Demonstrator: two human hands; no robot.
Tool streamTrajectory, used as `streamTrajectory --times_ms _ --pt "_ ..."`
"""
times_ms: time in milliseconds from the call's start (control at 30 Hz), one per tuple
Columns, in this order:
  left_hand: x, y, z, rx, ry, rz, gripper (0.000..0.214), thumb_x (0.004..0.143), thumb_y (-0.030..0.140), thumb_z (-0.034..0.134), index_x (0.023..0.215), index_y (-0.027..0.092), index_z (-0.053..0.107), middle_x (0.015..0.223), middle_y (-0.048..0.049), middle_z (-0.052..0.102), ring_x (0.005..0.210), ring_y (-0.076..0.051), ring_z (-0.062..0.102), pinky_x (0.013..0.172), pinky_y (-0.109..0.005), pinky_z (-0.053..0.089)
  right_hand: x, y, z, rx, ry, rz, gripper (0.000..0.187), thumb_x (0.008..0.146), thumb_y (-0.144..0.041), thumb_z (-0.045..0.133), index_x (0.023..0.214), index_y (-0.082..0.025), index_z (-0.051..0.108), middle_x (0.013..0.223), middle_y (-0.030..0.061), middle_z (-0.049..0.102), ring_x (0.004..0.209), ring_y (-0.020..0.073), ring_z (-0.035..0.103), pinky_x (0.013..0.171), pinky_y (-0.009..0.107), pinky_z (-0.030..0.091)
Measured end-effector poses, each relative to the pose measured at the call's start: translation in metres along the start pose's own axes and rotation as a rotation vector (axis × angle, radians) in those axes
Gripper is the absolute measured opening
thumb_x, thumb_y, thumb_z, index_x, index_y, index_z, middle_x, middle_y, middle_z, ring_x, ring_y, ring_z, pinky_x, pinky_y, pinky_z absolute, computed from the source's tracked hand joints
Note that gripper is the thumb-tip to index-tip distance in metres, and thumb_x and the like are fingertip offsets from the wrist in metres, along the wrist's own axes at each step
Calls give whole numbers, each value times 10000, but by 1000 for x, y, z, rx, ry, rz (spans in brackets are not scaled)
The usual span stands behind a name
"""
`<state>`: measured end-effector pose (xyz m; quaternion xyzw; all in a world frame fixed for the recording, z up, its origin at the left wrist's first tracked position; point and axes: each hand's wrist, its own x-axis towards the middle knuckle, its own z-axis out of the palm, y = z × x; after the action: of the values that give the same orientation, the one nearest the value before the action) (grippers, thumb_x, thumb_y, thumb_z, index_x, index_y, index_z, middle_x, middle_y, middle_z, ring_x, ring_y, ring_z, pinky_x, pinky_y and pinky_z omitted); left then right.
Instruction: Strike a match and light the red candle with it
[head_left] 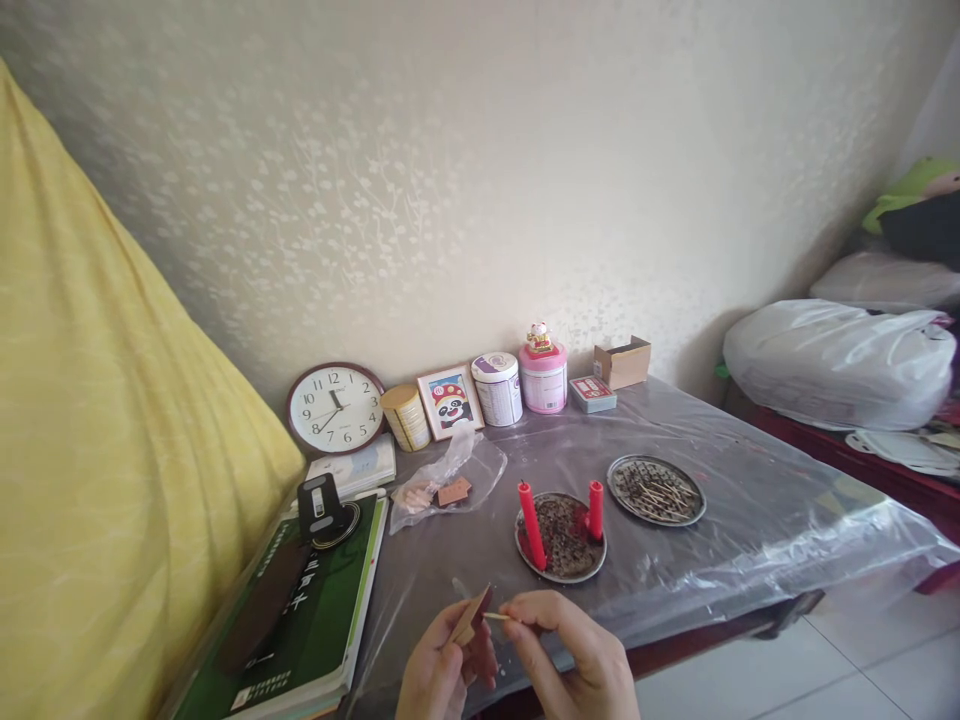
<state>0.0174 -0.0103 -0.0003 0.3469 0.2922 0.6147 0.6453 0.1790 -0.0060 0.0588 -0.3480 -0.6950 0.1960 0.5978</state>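
Note:
My left hand [442, 665] grips a small brown matchbox [471, 618], tilted, near the table's front edge. Between the thumb and fingers of my right hand [570, 650] is a thin matchstick [495, 616], its far end touching or very close to the box's side. Just beyond my hands, a round metal plate [564, 577] with a dark, stained surface bears two red candles, the left one [532, 525] taller and leaning, the right one [595, 510] shorter. No flame shows on either. To the right lies another round plate [616, 492] with several used matchsticks [667, 497].
A clear plastic bag [480, 465] with small boxes lies left of the candles. A green book [337, 610] carries a black device [321, 508]. Along the wall stand a clock [336, 408], tins [497, 390], a panda picture [452, 402] and a cardboard box [624, 365]. A yellow curtain [112, 450] hangs left.

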Motion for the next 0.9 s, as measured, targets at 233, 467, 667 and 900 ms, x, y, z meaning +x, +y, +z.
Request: streamTrajectory --times_ms 233,467,667,900 --pt "0 -1 4 9 59 -13 446 630 486 784 945 171 765 661 -68 674 560 -176 588 511 -286 444 -1 -1 2 24 8 55 83 879 -225 596 831 -212 662 754 24 730 646 132 689 634 162 541" --pt "0 -2 9 57 88 6 469 592 505 802 907 160 759 609 -54 654 541 -167 574 506 -274 437 -1 1 1 14 -36 35 77 877 -169 583 874 -216 644 797 14 723 697 120 690 672 151 535" --pt "1 -1 9 76 86 8 472 575 520 806 873 158 750 612 -55 663 538 -164 570 515 -280 434 0 3 -1 -1 -66 -45 105 869 -126 581 904 -219 615 824 11 723 731 117 696 687 154 539" --pt "1 -1 9 87 116 22 483 565 534 804 848 147 746 602 -59 654 541 -171 565 509 -283 429 0 4 -2 -9 -84 -27 94 877 -137 569 891 -217 617 822 25 721 731 132 697 683 169 549"
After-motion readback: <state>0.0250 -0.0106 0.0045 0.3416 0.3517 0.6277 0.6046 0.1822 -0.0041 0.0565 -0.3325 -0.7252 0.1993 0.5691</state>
